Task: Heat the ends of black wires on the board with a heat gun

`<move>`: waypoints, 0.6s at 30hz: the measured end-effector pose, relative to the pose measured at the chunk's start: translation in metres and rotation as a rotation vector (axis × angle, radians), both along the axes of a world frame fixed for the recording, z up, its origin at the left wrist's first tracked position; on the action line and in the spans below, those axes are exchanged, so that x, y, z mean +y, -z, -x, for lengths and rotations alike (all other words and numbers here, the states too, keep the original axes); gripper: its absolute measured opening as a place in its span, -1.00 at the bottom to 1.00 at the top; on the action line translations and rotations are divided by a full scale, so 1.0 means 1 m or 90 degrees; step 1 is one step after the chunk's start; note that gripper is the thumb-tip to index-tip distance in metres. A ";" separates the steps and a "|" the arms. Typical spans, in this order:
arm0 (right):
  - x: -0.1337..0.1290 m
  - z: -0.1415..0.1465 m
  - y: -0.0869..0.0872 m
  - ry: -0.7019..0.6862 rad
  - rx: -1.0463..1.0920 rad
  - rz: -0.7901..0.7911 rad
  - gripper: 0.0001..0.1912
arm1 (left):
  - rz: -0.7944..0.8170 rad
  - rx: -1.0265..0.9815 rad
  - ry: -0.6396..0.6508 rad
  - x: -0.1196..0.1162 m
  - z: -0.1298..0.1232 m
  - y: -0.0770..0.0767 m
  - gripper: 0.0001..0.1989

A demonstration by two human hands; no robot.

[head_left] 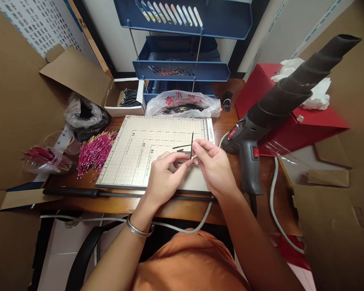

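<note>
Head view: left hand [164,178] and right hand [214,163] meet above the cutting mat [133,153] on the worktop [176,208] — fingers of both pinch a thin black tube [192,144], held upright. Loose black pieces [182,147] lie on the mat just behind; heat gun [248,149] stands beside the right hand.
</note>
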State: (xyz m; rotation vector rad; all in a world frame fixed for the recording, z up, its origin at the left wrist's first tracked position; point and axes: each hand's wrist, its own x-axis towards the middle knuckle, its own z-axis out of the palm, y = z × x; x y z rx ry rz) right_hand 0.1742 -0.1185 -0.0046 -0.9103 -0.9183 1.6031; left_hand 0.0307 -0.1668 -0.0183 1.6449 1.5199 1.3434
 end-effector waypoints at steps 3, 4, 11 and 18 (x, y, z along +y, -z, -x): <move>0.000 -0.005 -0.001 0.000 -0.023 -0.037 -0.63 | 0.015 0.021 0.037 0.006 0.001 -0.012 -0.94; 0.000 -0.007 -0.003 0.001 -0.031 -0.052 -0.65 | 0.023 0.027 0.055 0.008 0.001 -0.018 -0.94; -0.002 -0.022 -0.020 0.015 -0.051 -0.049 -0.69 | 0.005 0.037 0.084 0.000 0.002 -0.042 -0.91; -0.024 -0.029 -0.027 -0.123 -0.099 -0.010 -0.74 | -0.061 0.096 -0.077 -0.061 0.003 -0.020 -0.84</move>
